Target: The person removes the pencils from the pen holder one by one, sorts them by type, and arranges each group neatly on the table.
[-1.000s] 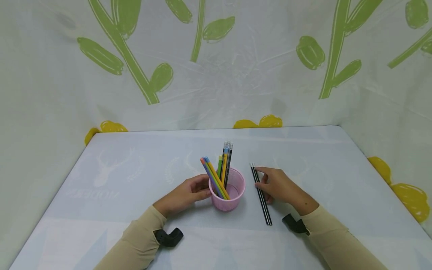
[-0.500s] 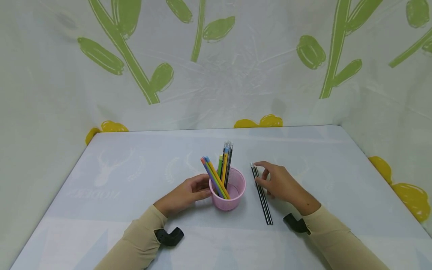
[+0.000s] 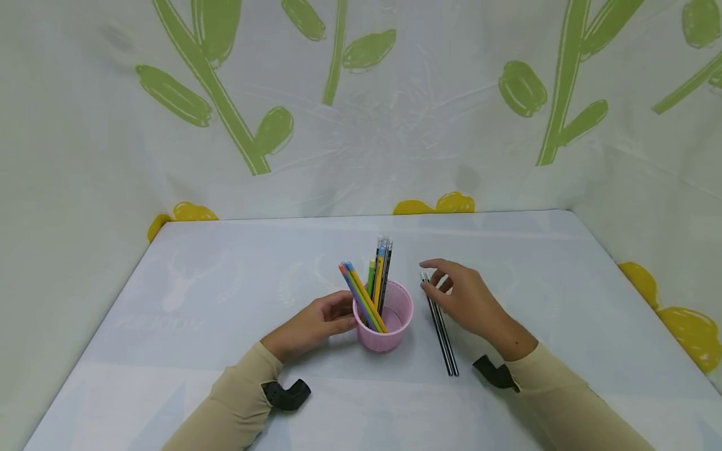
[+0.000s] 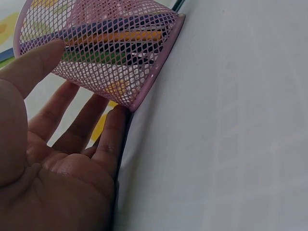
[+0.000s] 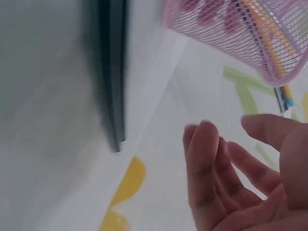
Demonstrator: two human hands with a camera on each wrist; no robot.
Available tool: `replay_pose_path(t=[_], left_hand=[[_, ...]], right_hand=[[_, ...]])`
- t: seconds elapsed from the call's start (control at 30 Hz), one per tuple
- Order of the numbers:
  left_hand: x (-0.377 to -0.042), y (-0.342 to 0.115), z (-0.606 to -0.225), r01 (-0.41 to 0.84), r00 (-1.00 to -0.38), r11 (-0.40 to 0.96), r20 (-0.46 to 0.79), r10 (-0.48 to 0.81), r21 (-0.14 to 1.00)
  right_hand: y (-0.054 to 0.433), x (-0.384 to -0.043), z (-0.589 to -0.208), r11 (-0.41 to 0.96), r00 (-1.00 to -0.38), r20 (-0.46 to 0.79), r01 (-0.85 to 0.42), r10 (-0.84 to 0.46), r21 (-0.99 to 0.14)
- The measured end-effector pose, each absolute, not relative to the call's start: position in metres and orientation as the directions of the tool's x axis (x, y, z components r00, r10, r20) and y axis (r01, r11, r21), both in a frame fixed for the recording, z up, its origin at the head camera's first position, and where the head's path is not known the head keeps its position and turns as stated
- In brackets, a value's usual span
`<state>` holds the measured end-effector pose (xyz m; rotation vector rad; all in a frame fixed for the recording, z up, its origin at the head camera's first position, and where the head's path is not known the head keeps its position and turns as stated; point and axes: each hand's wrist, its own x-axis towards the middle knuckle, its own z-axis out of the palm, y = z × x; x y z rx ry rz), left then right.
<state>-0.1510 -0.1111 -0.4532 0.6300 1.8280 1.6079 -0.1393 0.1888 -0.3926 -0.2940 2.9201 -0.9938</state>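
A pink mesh pen cup (image 3: pixel 381 341) stands upright on the table. My left hand (image 3: pixel 309 324) holds its left side, the thumb on the near wall and the fingertips low on the other side in the left wrist view. Several pencils (image 3: pixel 363 297) lean inside the cup, some black, others purple, green and yellow. Right of the cup, slim black pencils (image 3: pixel 441 338) lie side by side on the table. Over their far ends is my right hand (image 3: pixel 467 295), thumb and fingers spread apart. Nothing is between those fingers in the right wrist view.
The white table (image 3: pixel 225 263) bears faint printed patterns. Behind it rises a pale wall (image 3: pixel 429 138) with green leaf and yellow shapes. A black band piece (image 3: pixel 286 394) sits at the left wrist, another (image 3: pixel 495 374) at the right.
My right hand has moved up off the black pencils, and its thumb and fingers have spread. The pencils stay lying on the table. My left hand keeps its place at the cup.
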Motion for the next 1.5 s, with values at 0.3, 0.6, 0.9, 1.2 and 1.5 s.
replay_pose_path(t=[0.3, 0.6, 0.9, 1.2, 1.5], left_hand=[[-0.152, -0.110, -0.453, -0.055, -0.698, 0.165, -0.156, 0.699, 0.985], [-0.153, -0.110, -0.454, -0.037, -0.697, 0.161, -0.140, 0.703, 0.986], [-0.153, -0.110, -0.455, -0.043, -0.697, 0.152, -0.139, 0.703, 0.987], [-0.151, -0.112, -0.452, -0.061, -0.699, 0.165, -0.160, 0.697, 0.984], [-0.151, -0.111, -0.451, -0.039, -0.700, 0.173, -0.151, 0.698, 0.984]], right_hand=[[0.167, -0.142, -0.379, 0.678, -0.949, 0.246, -0.314, -0.198, -0.665], [0.147, -0.142, -0.378, 0.577, -0.934, 0.272, -0.356, -0.230, -0.736], [0.139, -0.142, -0.381, 0.541, -0.914, 0.302, -0.405, -0.273, -0.737], [0.136, -0.140, -0.383, 0.562, -0.917, 0.299, -0.399, -0.266, -0.724], [0.138, -0.137, -0.383, 0.576, -0.911, 0.322, -0.411, -0.256, -0.706]])
